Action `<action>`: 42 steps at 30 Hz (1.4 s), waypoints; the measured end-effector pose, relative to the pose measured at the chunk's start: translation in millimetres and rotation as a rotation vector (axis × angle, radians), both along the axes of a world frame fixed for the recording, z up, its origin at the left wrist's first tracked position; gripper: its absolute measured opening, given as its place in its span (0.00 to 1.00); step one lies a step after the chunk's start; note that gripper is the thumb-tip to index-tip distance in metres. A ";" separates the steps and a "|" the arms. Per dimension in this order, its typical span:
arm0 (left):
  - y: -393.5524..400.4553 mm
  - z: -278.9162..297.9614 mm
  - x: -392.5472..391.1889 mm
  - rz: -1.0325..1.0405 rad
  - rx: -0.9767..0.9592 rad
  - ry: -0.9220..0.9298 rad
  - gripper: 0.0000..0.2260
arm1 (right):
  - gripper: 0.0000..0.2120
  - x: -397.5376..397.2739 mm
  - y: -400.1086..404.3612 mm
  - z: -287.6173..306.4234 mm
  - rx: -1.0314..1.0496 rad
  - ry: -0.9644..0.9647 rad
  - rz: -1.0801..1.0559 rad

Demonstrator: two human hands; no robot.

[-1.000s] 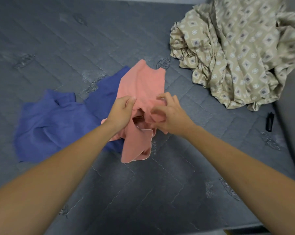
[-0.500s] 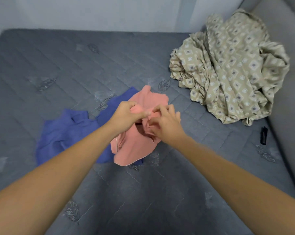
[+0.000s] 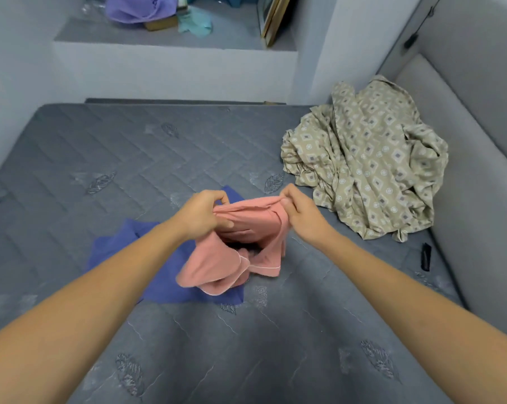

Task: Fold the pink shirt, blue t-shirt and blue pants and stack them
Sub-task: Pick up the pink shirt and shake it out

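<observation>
Both hands pinched shut on pink shirt [image 3: 246,228]: L hand [image 3: 201,212] at 9 o'clock, R hand [image 3: 300,212] at 3; top edge runs 9–3, rest hangs twd 6.

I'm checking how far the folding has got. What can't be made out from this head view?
- Blue clothes: partly covered by the pink shirt and left arm; one garment or two is unclear.
- Pink shirt: bunched between the left hand and right hand; its front and sleeves are hidden.
- Small black object by the bed's edge: too small to identify.
</observation>
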State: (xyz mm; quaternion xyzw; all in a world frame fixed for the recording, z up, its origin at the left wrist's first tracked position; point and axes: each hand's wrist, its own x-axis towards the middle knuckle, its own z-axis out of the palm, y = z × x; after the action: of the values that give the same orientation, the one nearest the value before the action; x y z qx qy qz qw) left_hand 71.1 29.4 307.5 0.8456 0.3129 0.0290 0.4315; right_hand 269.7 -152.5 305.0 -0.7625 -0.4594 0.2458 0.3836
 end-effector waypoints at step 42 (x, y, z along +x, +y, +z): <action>3.4 261.2 9.8 -0.304 0.370 -0.301 0.20 | 0.24 25.6 -14.1 231.3 0.007 -0.233 0.164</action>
State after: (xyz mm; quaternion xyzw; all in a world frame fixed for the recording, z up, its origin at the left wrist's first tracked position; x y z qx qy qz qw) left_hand 80.9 32.8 568.7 0.9334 0.1042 0.1458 0.3108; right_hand 295.3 -166.7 536.2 -0.7442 -0.5627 0.1846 0.3090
